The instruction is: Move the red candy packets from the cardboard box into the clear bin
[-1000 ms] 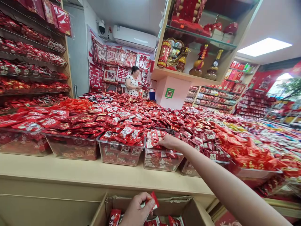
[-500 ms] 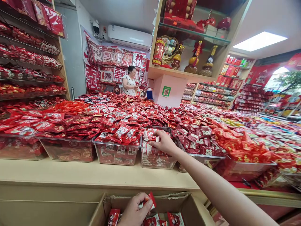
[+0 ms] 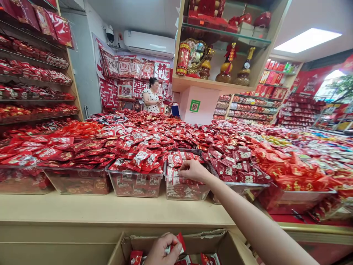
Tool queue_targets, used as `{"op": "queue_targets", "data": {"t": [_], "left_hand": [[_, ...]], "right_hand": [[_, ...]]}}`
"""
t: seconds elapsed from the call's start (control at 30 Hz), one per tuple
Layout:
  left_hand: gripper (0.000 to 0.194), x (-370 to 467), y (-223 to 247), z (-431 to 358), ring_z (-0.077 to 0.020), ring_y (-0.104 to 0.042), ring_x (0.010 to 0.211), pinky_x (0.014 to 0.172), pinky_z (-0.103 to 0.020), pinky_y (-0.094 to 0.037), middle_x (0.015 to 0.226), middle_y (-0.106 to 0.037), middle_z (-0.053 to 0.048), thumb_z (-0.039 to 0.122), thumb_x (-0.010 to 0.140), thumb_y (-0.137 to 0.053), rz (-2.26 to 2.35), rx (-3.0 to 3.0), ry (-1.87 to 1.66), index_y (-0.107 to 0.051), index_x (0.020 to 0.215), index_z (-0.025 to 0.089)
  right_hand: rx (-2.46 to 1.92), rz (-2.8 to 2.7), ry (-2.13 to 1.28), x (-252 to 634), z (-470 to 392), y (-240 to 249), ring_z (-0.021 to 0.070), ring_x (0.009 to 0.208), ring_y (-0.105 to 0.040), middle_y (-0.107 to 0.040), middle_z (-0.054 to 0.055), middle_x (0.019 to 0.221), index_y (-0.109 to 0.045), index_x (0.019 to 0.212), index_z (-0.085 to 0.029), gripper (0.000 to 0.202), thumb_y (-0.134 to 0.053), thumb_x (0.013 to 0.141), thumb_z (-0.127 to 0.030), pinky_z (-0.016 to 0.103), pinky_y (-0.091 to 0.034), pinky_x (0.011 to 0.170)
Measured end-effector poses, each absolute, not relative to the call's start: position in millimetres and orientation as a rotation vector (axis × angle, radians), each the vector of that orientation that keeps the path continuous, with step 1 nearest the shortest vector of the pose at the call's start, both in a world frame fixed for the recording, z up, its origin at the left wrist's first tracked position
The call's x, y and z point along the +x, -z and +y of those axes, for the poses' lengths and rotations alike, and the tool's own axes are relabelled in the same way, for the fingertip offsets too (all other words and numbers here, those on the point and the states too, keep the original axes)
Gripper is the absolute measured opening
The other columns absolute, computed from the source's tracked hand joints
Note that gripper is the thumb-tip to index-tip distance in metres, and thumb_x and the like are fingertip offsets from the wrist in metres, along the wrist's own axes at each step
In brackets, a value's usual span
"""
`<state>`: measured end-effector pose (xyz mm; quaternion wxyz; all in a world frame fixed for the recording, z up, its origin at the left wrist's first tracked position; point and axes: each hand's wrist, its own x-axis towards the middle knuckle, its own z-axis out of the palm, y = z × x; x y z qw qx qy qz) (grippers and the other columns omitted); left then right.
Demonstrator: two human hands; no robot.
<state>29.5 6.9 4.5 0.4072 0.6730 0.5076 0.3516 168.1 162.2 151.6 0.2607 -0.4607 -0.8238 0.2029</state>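
My left hand (image 3: pixel 164 250) pinches a red and white packet (image 3: pixel 180 243) over an open cardboard box (image 3: pixel 117 252) at the bottom of the view. Several similar packets (image 3: pixel 209 258) lie inside that box. My right hand (image 3: pixel 194 171) reaches into a clear plastic bin (image 3: pixel 187 193) on the counter, its fingertips curled together at the red and white packets (image 3: pixel 174 158) there. Whether those fingers grip a packet is too small to tell.
Clear bins heaped with red packets line the counter (image 3: pixel 82 209), including one (image 3: pixel 135 184) to the left and one with dark red packets (image 3: pixel 230 162) to the right. A shelf cabinet (image 3: pixel 215 82) overhangs the heap. A person (image 3: pixel 151 97) stands at the back.
My right hand has shifted slightly down within the same bin, its fingers drawn closer together. My left hand still holds its packet, a little lower in view. The view has shifted slightly.
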Motion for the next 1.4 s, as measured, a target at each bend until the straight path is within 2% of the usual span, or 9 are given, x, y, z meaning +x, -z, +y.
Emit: {"op": "queue_targets", "data": {"t": [0.2, 0.5, 0.67, 0.73, 0.83, 0.97, 1.07, 1.23, 1.4], "left_hand": [[0.023, 30, -4, 7, -0.0135, -0.049, 0.063, 0.060, -0.019, -0.037, 0.064, -0.053, 0.000, 0.030, 0.077, -0.042, 1.307, 1.792, -0.845, -0.053, 0.062, 0.017], [0.019, 32, 3, 9, -0.0146, -0.052, 0.065, 0.060, -0.020, -0.037, 0.065, -0.058, -0.002, 0.024, 0.074, -0.044, 1.327, 1.910, -0.773, -0.057, 0.063, 0.017], [0.019, 30, 4, 6, -0.0143, -0.053, 0.067, 0.061, -0.020, -0.036, 0.067, -0.058, -0.001, 0.024, 0.075, -0.044, 1.320, 1.909, -0.798, -0.058, 0.064, 0.017], [0.020, 30, 3, 5, -0.0142, -0.052, 0.067, 0.061, -0.020, -0.036, 0.067, -0.058, -0.001, 0.024, 0.076, -0.043, 1.317, 1.911, -0.809, -0.058, 0.065, 0.017], [0.021, 30, 1, 4, -0.0141, -0.052, 0.066, 0.061, -0.020, -0.036, 0.068, -0.058, -0.001, 0.026, 0.077, -0.043, 1.318, 1.912, -0.809, -0.058, 0.065, 0.018], [0.021, 28, -2, 4, -0.0139, -0.052, 0.066, 0.061, -0.019, -0.036, 0.068, -0.058, -0.001, 0.028, 0.077, -0.043, 1.325, 1.903, -0.799, -0.058, 0.065, 0.018], [0.021, 28, -2, 4, -0.0139, -0.052, 0.066, 0.061, -0.019, -0.036, 0.067, -0.058, 0.000, 0.028, 0.077, -0.044, 1.333, 1.905, -0.800, -0.058, 0.065, 0.018], [0.022, 29, 1, 4, -0.0140, -0.051, 0.066, 0.061, -0.020, -0.036, 0.066, -0.058, 0.000, 0.028, 0.077, -0.043, 1.318, 1.932, -0.791, -0.058, 0.065, 0.018], [0.021, 29, 4, 4, -0.0142, -0.051, 0.067, 0.061, -0.020, -0.035, 0.068, -0.059, -0.001, 0.028, 0.077, -0.044, 1.303, 1.966, -0.777, -0.058, 0.065, 0.018]], "right_hand": [[-1.248, -2.225, -0.564, 162, 169, -156, 0.0100, 0.053, -0.052, -0.061, 0.000, 0.060, -0.058, 0.066, -0.014, 0.021, -0.064, 0.058, -0.033, 0.018, -0.036, 0.047], [-1.177, -2.260, -0.343, 144, 157, -161, 0.0119, 0.064, -0.052, -0.062, 0.002, 0.070, -0.060, 0.068, -0.017, 0.008, -0.057, 0.068, -0.023, 0.020, -0.034, 0.057], [-1.252, -2.294, -0.264, 144, 155, -159, 0.0112, 0.047, -0.043, -0.052, 0.002, 0.048, -0.057, 0.051, -0.015, 0.031, -0.050, 0.072, -0.038, 0.022, -0.027, 0.046], [-1.288, -2.310, -0.290, 145, 155, -160, 0.0098, 0.043, -0.039, -0.048, 0.000, 0.043, -0.056, 0.049, -0.015, 0.039, -0.048, 0.070, -0.046, 0.022, -0.024, 0.043], [-1.285, -2.316, -0.417, 147, 154, -161, 0.0090, 0.045, -0.042, -0.050, 0.000, 0.047, -0.058, 0.054, -0.015, 0.042, -0.048, 0.067, -0.053, 0.020, -0.026, 0.043], [-1.181, -2.302, -0.619, 150, 152, -161, 0.0086, 0.051, -0.046, -0.057, 0.000, 0.057, -0.061, 0.065, -0.015, 0.032, -0.054, 0.064, -0.046, 0.018, -0.031, 0.046], [-1.182, -2.317, -0.648, 151, 153, -160, 0.0080, 0.048, -0.044, -0.054, -0.001, 0.053, -0.062, 0.062, -0.013, 0.028, -0.055, 0.064, -0.041, 0.018, -0.029, 0.044], [-1.170, -2.351, -0.645, 152, 158, -157, 0.0063, 0.044, -0.036, -0.045, -0.003, 0.046, -0.062, 0.058, -0.012, 0.034, -0.055, 0.062, -0.045, 0.018, -0.024, 0.041], [-1.088, -2.443, -0.728, 154, 163, -157, 0.0055, 0.043, -0.031, -0.045, -0.004, 0.049, -0.063, 0.060, -0.012, 0.039, -0.052, 0.064, -0.049, 0.019, -0.023, 0.041]]}}
